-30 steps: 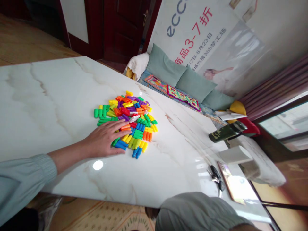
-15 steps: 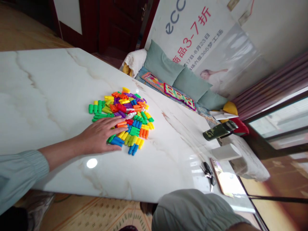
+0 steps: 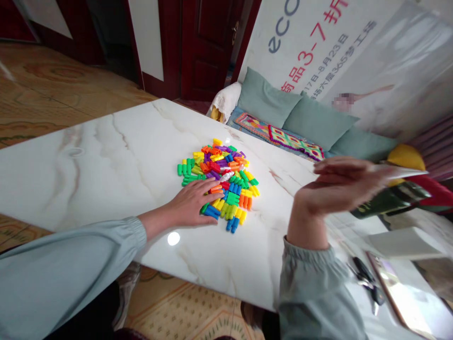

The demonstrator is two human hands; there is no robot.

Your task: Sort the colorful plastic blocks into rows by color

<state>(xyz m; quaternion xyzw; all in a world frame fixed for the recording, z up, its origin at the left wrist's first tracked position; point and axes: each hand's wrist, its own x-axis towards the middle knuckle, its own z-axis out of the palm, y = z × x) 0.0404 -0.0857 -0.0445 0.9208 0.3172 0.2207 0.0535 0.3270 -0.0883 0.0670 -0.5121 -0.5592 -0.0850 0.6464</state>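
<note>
My left hand (image 3: 193, 203) rests spread over the near left edge of a pile of toy building pieces (image 3: 233, 198). The pieces are small ribbed plastic tubes joined in rows, in green, yellow, orange, blue, purple, red and white. Its fingers touch or hover over orange and blue pieces and cover some of them; none is gripped. My right hand (image 3: 339, 186) is raised above the table's right side, apart from the pile. It is bent at the wrist, with fingers stretched toward the right, and I see nothing held in it.
The pile lies on a white marble-patterned table (image 3: 141, 141). At right are keys (image 3: 370, 281), a phone (image 3: 396, 283), a white box-like object (image 3: 406, 243) and a dark green bottle (image 3: 392, 198), partly behind my right hand. A sofa with cushions (image 3: 320, 120) stands beyond.
My right hand has risen into view from below the frame, where only its sleeve showed. The view has swung left, and my left hand stays on the same part of the pile.
</note>
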